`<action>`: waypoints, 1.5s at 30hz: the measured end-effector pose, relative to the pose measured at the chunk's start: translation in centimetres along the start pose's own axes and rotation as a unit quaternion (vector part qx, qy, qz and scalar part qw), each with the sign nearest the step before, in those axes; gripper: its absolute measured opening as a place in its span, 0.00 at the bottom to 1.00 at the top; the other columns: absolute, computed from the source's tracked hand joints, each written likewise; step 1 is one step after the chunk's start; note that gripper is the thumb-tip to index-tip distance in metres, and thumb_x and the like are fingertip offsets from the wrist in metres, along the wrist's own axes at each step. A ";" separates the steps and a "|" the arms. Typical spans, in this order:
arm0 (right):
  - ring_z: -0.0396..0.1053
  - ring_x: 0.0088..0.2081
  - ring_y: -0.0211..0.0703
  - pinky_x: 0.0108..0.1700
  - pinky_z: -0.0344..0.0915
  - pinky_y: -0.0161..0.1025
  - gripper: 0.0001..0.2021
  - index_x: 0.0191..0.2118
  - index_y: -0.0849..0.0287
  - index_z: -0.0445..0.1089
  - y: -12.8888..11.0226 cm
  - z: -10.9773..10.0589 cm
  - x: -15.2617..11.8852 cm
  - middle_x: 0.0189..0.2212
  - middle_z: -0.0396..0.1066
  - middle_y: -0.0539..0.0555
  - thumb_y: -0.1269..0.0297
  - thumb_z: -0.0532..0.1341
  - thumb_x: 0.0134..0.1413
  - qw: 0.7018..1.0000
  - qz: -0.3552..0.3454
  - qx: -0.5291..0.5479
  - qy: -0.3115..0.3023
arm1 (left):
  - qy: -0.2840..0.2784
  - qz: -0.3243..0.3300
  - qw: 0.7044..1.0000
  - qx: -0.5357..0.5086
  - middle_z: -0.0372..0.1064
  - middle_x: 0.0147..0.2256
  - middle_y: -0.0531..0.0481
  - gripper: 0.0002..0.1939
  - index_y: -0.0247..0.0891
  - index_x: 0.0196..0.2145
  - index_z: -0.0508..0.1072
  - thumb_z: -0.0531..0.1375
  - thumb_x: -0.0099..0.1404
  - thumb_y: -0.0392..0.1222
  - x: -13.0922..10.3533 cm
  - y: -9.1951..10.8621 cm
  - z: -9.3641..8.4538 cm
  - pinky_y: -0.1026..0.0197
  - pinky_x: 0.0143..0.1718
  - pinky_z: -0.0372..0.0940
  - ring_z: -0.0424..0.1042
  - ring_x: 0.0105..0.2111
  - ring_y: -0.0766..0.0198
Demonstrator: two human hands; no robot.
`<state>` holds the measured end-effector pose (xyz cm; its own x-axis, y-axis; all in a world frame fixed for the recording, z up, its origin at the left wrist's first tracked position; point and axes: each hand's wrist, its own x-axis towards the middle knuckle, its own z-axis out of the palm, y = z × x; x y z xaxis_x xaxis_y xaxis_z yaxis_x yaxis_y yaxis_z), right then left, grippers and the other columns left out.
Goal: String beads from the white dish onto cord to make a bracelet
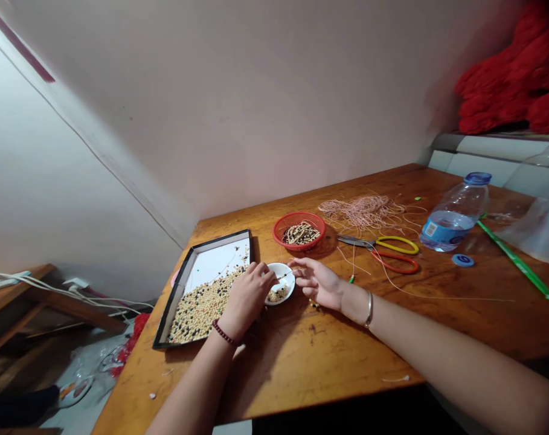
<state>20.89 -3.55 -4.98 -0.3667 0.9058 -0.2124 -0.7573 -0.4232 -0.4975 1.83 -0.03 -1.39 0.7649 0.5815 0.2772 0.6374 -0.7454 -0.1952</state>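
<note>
My left hand [249,289] is closed in a pinch above a small white bowl [291,287] with beads in its bottom. A short beaded string [283,276], with light beads and a dark one, spans the gap between my hands over this bowl. At its other end, my right hand [322,285] pinches the string between thumb and forefinger, its other fingers loosely curled. Left of the bowl lies a black-edged tray [188,266] of loose cream, black and a few coloured beads, partly covered by my left hand.
Behind the bowl stands a red basket [278,234] of strung beads. Scissors [383,249], a tangle of pink cord [365,211], a water bottle [455,211], a blue cap [463,260] and a green strip [519,260] lie to the right. Red yarn [510,78] is piled beyond.
</note>
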 end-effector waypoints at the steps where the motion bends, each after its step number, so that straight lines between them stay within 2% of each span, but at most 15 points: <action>1: 0.38 0.14 0.25 0.13 0.34 0.26 0.06 0.33 0.63 0.67 0.0 0.0 0.0 0.18 0.55 0.42 0.65 0.58 0.55 1.000 -0.004 -0.001 0.005 | -0.001 -0.001 1.000 -0.001 0.66 0.35 0.46 0.10 0.39 0.35 0.71 0.52 0.68 0.44 0.0 0.0 0.0 0.59 0.33 0.59 0.63 0.37 0.59; 7: 0.37 0.13 0.24 0.12 0.35 0.26 0.07 0.28 0.63 0.65 0.0 0.2 0.0 0.16 0.54 0.42 0.68 0.55 0.55 0.996 -0.055 0.000 0.068 | -0.012 -0.026 1.000 0.008 0.66 0.37 0.46 0.11 0.39 0.36 0.71 0.52 0.69 0.46 0.0 -0.1 -0.3 0.59 0.33 0.59 0.63 0.39 0.59; 15: 0.40 0.11 0.23 0.11 0.36 0.25 0.07 0.28 0.62 0.63 -0.2 -0.1 0.3 0.20 0.62 0.44 0.68 0.52 0.56 0.985 -0.105 0.017 0.133 | -0.018 -0.053 0.998 0.008 0.67 0.37 0.47 0.11 0.39 0.36 0.71 0.52 0.68 0.46 0.0 -0.5 -0.7 0.60 0.32 0.59 0.64 0.40 0.58; 20: 0.39 0.11 0.22 0.12 0.35 0.26 0.07 0.26 0.61 0.60 -0.1 -0.3 0.4 0.24 0.67 0.46 0.68 0.53 0.53 0.982 -0.117 0.010 0.147 | -0.012 -0.051 0.999 0.003 0.67 0.37 0.46 0.12 0.39 0.36 0.72 0.51 0.69 0.46 0.0 -0.8 -0.6 0.59 0.34 0.60 0.64 0.40 0.58; 25: 0.39 0.12 0.22 0.12 0.34 0.26 0.04 0.26 0.61 0.61 0.0 -0.3 0.4 0.24 0.67 0.46 0.68 0.55 0.49 0.975 -0.146 -0.012 0.165 | 0.002 -0.050 0.999 -0.002 0.67 0.35 0.46 0.13 0.39 0.34 0.72 0.52 0.68 0.46 0.0 -1.2 -0.5 0.59 0.33 0.60 0.65 0.39 0.57; 29: 0.38 0.12 0.22 0.12 0.35 0.27 0.06 0.25 0.61 0.59 -0.1 -0.4 0.4 0.31 0.73 0.50 0.68 0.53 0.51 0.978 -0.145 -0.001 0.148 | 0.009 -0.047 0.998 -0.045 0.68 0.35 0.47 0.12 0.39 0.34 0.73 0.53 0.68 0.46 0.0 -1.6 -0.5 0.58 0.36 0.61 0.65 0.38 0.58; 31: 0.38 0.12 0.23 0.12 0.35 0.27 0.07 0.26 0.61 0.59 -0.2 -0.4 0.5 0.30 0.73 0.50 0.68 0.53 0.53 0.980 -0.134 0.021 0.143 | 0.011 -0.047 0.995 -0.091 0.68 0.35 0.47 0.12 0.40 0.34 0.73 0.53 0.67 0.46 0.0 -1.8 -0.3 0.58 0.37 0.61 0.66 0.38 0.58; 33: 0.37 0.12 0.24 0.12 0.35 0.27 0.07 0.26 0.60 0.59 -0.4 -0.4 0.5 0.22 0.68 0.47 0.67 0.52 0.55 0.981 -0.128 0.037 0.141 | 0.015 -0.053 0.990 -0.133 0.68 0.35 0.48 0.11 0.40 0.34 0.73 0.54 0.67 0.47 -0.1 -2.0 0.0 0.58 0.37 0.61 0.66 0.37 0.59; 35: 0.37 0.12 0.25 0.13 0.34 0.27 0.07 0.27 0.60 0.59 -0.5 -0.3 0.5 0.16 0.59 0.43 0.67 0.52 0.55 0.982 -0.128 0.036 0.132 | 0.022 -0.061 0.984 -0.166 0.68 0.35 0.48 0.12 0.40 0.33 0.73 0.54 0.67 0.47 0.0 -2.3 0.4 0.59 0.37 0.61 0.66 0.36 0.60; 38: 0.35 0.12 0.26 0.14 0.33 0.28 0.08 0.27 0.59 0.57 -0.4 -0.2 0.4 0.14 0.47 0.39 0.64 0.52 0.55 0.984 -0.128 -0.005 0.124 | 0.039 -0.067 0.975 -0.207 0.68 0.34 0.48 0.11 0.39 0.32 0.73 0.55 0.66 0.47 0.1 -2.5 0.8 0.59 0.36 0.61 0.67 0.34 0.61; 41: 0.35 0.13 0.26 0.15 0.32 0.28 0.10 0.26 0.58 0.55 0.0 -0.1 0.3 0.14 0.44 0.38 0.60 0.55 0.53 0.975 -0.138 -0.101 0.144 | 0.074 -0.075 0.962 -0.251 0.68 0.34 0.48 0.10 0.39 0.31 0.73 0.56 0.65 0.46 0.2 -2.4 0.7 0.59 0.36 0.61 0.67 0.34 0.62; 45: 0.38 0.13 0.26 0.16 0.32 0.28 0.11 0.27 0.57 0.55 0.5 0.2 0.4 0.14 0.45 0.38 0.57 0.57 0.51 0.947 -0.159 -0.230 0.158 | 0.121 -0.099 0.934 -0.321 0.69 0.33 0.48 0.09 0.38 0.30 0.71 0.56 0.65 0.45 0.5 -2.1 0.4 0.61 0.37 0.62 0.67 0.34 0.63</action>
<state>20.23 -3.43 -5.16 0.0749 0.9778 -0.1957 -0.4593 -0.1404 -0.8771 0.91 1.91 -1.20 0.5448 0.6959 0.4680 0.5170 -0.7181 0.4659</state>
